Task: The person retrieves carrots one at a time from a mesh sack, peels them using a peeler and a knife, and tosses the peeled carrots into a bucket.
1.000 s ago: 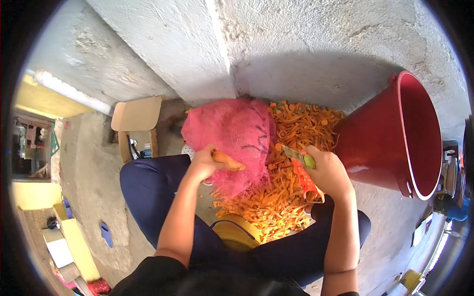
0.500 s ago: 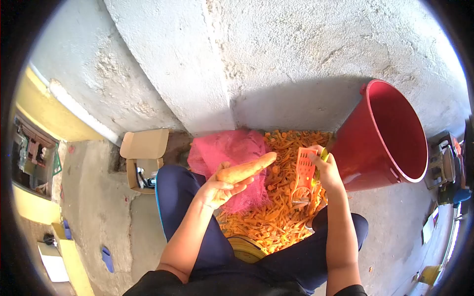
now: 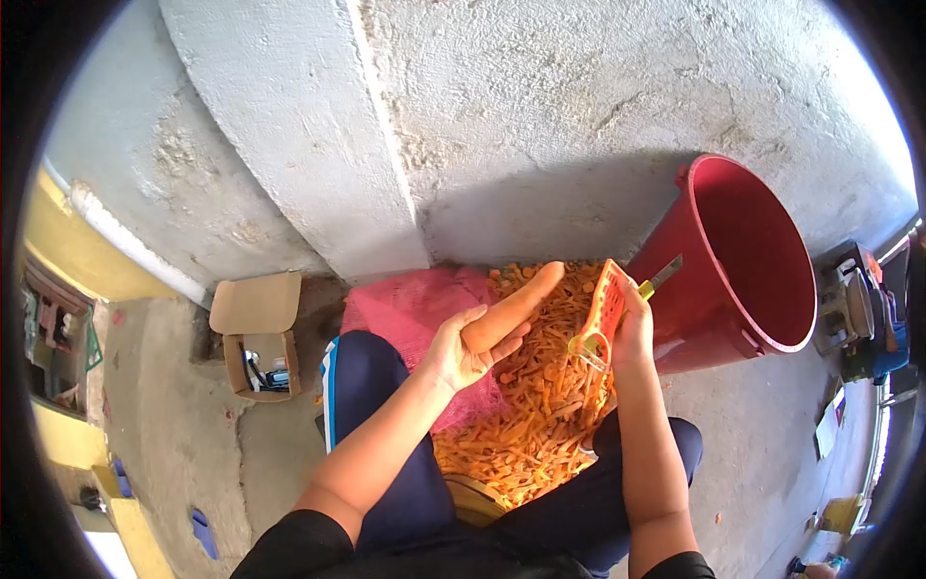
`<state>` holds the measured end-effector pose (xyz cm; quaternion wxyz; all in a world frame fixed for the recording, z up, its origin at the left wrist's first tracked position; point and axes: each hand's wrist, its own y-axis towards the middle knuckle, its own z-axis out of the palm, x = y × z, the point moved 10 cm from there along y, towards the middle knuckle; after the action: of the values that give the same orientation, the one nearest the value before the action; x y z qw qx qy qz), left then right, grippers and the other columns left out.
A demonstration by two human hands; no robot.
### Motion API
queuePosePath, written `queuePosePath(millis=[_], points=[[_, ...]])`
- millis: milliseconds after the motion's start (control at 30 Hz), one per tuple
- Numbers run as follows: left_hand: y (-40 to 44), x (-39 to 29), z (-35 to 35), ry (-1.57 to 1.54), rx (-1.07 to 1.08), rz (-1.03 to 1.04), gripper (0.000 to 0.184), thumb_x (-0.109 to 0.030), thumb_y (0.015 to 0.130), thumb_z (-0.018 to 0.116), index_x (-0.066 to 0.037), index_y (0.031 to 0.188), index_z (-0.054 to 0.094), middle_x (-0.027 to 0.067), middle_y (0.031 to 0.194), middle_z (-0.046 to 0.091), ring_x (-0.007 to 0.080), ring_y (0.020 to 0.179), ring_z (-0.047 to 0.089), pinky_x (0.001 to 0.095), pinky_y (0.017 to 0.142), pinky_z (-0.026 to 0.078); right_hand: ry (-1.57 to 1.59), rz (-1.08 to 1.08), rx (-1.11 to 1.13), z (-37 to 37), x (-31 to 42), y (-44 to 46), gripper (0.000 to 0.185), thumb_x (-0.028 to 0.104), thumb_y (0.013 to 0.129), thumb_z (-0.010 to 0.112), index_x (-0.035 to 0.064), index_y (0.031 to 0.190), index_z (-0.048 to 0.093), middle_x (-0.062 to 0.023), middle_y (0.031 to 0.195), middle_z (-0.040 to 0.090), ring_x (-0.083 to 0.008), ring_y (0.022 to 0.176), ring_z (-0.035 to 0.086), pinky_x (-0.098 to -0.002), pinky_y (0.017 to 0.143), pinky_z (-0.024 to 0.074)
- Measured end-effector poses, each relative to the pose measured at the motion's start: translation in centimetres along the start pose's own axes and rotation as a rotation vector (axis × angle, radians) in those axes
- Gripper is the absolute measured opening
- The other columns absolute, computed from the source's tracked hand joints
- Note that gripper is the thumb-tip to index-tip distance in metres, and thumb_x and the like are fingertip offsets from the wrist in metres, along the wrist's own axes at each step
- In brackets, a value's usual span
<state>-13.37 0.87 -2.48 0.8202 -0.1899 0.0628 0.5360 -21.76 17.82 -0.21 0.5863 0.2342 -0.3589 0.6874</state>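
Note:
A carrot [image 3: 513, 307] lies in my left hand [image 3: 461, 349], its free end pointing up and to the right. My right hand [image 3: 632, 328] is closed around an orange peeler [image 3: 606, 301] with a perforated body, whose lower end hangs over the peelings. The same hand also holds a small knife [image 3: 664, 274] with a yellow handle, its blade sticking out toward the red tub. Below both hands spreads a heap of orange carrot peelings [image 3: 540, 415]. A pink mesh sack [image 3: 415, 309] lies behind my left hand, partly under the peelings.
A tall red tub [image 3: 690, 299] leans at the right, its mouth turned toward me. On the left stands an open cardboard box [image 3: 256, 318] with small items inside. A rough whitewashed wall [image 3: 540, 116] closes off the back. A blue slipper [image 3: 204, 533] lies on the concrete floor.
The carrot has turned steeper, its tip rising, and my left hand has moved slightly right. The peeler has tilted in my right hand, and the knife blade now shows. The camera view has shifted slightly.

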Motion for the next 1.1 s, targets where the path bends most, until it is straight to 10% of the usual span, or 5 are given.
queuePosePath(millis=[167, 267, 733, 833, 1100], points=[[1.7, 2.2, -2.2, 0.077, -0.062, -0.105, 0.043, -0.026, 0.084, 0.029, 0.002, 0.115, 0.040, 0.0168, 0.099, 0.055, 0.0240, 0.079, 0.057, 0.0353, 0.059, 0.049, -0.034, -0.012, -0.068, -0.8, -0.4, 0.7, 0.016, 0.015, 0.081, 0.054, 0.0023, 0.091, 0.055, -0.0032, 0.081, 0.058, -0.0118, 0.070, 0.056, -0.0259, 0.062, 0.0460], [2.7, 3.8, -1.7, -0.153, 0.192, -0.183, 0.038, -0.023, 0.084, 0.032, -0.001, 0.112, 0.043, 0.0163, 0.098, 0.055, 0.0237, 0.081, 0.056, 0.0366, 0.060, 0.050, -0.219, -0.084, -0.069, 0.4, 0.0, 0.4, 0.015, 0.014, 0.081, 0.056, 0.0021, 0.089, 0.055, -0.0030, 0.079, 0.058, -0.0104, 0.066, 0.055, -0.0246, 0.060, 0.0452], [2.8, 4.4, -1.3, -0.072, -0.210, -0.114, 0.034, -0.031, 0.091, 0.029, -0.008, 0.107, 0.047, 0.0051, 0.092, 0.058, 0.0164, 0.078, 0.058, 0.0320, 0.065, 0.051, -0.766, -0.287, 0.122, 7.0, -1.6, -1.8, 0.015, 0.015, 0.083, 0.054, 0.0011, 0.088, 0.051, -0.0038, 0.074, 0.056, -0.0083, 0.066, 0.052, -0.0232, 0.061, 0.0434], [2.8, 4.9, -0.7, -0.122, 0.091, -0.175, 0.039, -0.037, 0.091, 0.027, -0.009, 0.113, 0.043, 0.0063, 0.102, 0.054, 0.0181, 0.090, 0.054, 0.0340, 0.075, 0.047, -0.883, -0.390, 0.089, 7.1, -1.0, -2.1, 0.014, 0.014, 0.083, 0.053, 0.0005, 0.087, 0.051, -0.0018, 0.071, 0.054, -0.0062, 0.064, 0.049, -0.0216, 0.059, 0.0418], [1.4, 6.7, -0.9, 0.109, -0.068, -0.314, 0.042, -0.041, 0.089, 0.029, -0.006, 0.107, 0.045, 0.0081, 0.086, 0.055, 0.0175, 0.073, 0.055, 0.0305, 0.057, 0.048, -1.001, -0.454, -0.035, 5.7, 1.3, -1.8, 0.015, 0.016, 0.084, 0.052, 0.0009, 0.083, 0.052, 0.0017, 0.065, 0.048, -0.0049, 0.059, 0.041, -0.0216, 0.054, 0.0368]])
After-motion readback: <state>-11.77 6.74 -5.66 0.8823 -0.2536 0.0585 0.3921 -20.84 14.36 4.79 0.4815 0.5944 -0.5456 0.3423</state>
